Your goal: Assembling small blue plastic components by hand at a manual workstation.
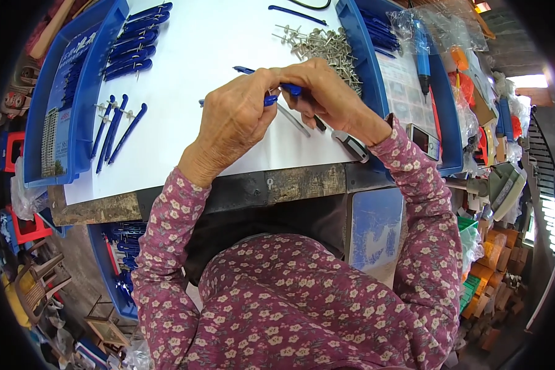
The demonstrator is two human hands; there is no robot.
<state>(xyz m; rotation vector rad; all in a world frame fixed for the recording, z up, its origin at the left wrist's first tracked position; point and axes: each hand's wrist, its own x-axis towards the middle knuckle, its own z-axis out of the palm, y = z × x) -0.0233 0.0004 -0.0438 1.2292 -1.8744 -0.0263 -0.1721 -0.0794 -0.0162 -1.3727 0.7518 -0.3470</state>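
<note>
My left hand (235,117) is closed, pinching a dark blue plastic piece whose rounded end (270,100) pokes out by the thumb. Close against it, my right hand (330,92) is curled round a blue plastic part (291,89). The fingers hide whether these two ends belong to one piece. A slim metal strip (295,120) shows below the right fingers, beside a grey and black utility knife (351,147) near the right wrist. Past the knuckles lies a pile of small metal pins with flat round heads (327,52). Another blue strip (243,69) lies just beyond the left hand.
On the white-topped table (185,98), blue pieces with pins lie in a row (132,52) and a loose group (118,132) at left. A blue tray (74,98) borders the left side, another blue tray (364,61) the right. A blue pen-shaped tool (422,58) lies there.
</note>
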